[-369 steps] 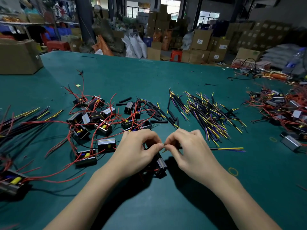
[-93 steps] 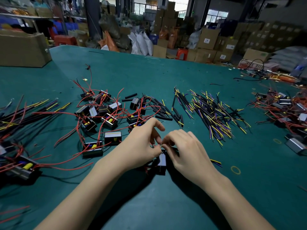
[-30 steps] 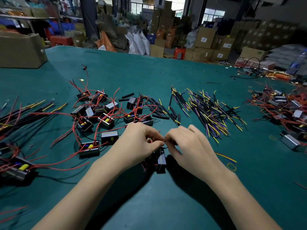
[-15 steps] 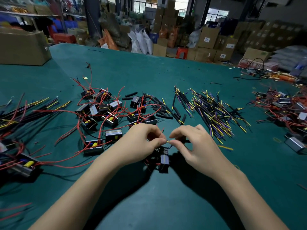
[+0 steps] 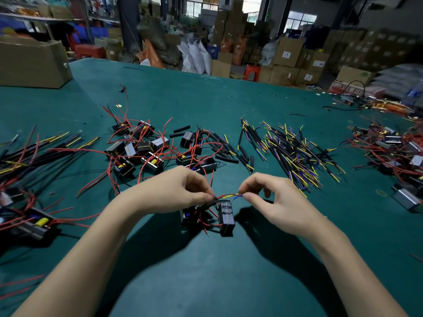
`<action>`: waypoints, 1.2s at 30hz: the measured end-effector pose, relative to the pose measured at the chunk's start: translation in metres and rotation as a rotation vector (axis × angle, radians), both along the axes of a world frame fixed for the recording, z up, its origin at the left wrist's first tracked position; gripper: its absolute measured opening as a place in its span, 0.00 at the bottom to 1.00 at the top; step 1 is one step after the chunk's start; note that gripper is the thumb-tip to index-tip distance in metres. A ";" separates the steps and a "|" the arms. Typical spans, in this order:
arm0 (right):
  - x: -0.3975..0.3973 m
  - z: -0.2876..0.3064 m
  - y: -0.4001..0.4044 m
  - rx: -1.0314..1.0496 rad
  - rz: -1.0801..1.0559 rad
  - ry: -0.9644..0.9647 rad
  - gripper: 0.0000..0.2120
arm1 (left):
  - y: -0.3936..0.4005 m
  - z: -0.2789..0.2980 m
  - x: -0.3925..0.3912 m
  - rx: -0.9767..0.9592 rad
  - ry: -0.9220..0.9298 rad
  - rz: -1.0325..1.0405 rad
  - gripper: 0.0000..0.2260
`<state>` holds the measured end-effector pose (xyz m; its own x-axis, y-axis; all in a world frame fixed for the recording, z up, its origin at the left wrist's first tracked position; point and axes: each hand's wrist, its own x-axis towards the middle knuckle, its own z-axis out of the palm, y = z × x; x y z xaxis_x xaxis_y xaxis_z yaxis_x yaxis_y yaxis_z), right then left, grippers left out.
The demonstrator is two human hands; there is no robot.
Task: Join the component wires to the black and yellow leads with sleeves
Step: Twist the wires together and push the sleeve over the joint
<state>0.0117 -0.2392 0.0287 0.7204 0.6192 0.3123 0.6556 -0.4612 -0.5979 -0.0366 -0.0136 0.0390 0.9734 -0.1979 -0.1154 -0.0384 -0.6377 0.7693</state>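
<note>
Yellow lead pinched between left hand, right hand

Where the left hand pinches the wires, its fingertips hide the join. The right hand covers the lead's black sleeve beyond those wires. Both forearms run off the bottom edge.

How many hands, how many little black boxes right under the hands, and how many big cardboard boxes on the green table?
Hands: 2 (left hand, right hand)
Little black boxes under the hands: 2
Big cardboard boxes on the table: 1
Total: 5
</note>
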 end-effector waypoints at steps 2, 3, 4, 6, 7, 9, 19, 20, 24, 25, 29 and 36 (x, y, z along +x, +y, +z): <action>0.000 0.000 0.001 -0.002 -0.002 -0.004 0.07 | -0.001 0.000 0.000 0.011 -0.006 0.008 0.05; 0.000 0.000 0.001 -0.001 0.000 -0.006 0.07 | -0.002 0.000 0.001 0.005 -0.021 0.015 0.05; 0.000 0.001 0.000 -0.001 0.004 -0.010 0.07 | -0.004 0.000 0.001 -0.009 -0.047 0.022 0.04; 0.000 0.002 0.000 -0.008 0.019 -0.023 0.07 | -0.010 -0.001 0.002 -0.049 -0.109 0.032 0.04; -0.001 0.002 0.000 -0.010 0.026 -0.031 0.06 | -0.013 -0.001 0.002 -0.060 -0.138 0.034 0.03; -0.001 0.002 0.001 -0.009 0.036 -0.053 0.06 | -0.018 -0.003 0.002 -0.050 -0.188 0.042 0.03; -0.002 -0.003 0.005 -0.001 0.058 -0.113 0.08 | -0.033 -0.011 0.003 -0.035 -0.358 0.088 0.04; -0.002 -0.002 0.005 0.019 0.061 -0.124 0.10 | -0.034 -0.012 0.004 -0.058 -0.367 0.090 0.05; -0.002 0.000 0.004 0.074 0.051 -0.154 0.08 | -0.038 -0.017 0.005 -0.139 -0.429 0.127 0.07; -0.001 0.000 0.003 0.087 0.046 -0.146 0.07 | -0.040 -0.018 0.005 -0.142 -0.450 0.125 0.06; -0.001 0.001 0.003 0.184 0.000 -0.091 0.06 | -0.044 -0.017 0.005 -0.167 -0.532 0.144 0.04; 0.003 -0.005 0.005 0.241 -0.082 0.076 0.08 | -0.014 0.003 -0.001 -0.044 -0.326 0.037 0.07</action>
<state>0.0149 -0.2346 0.0234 0.7920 0.4724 0.3866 0.5710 -0.3493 -0.7429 -0.0378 -0.0275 0.0417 0.9642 -0.1597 0.2116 -0.2649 -0.6095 0.7472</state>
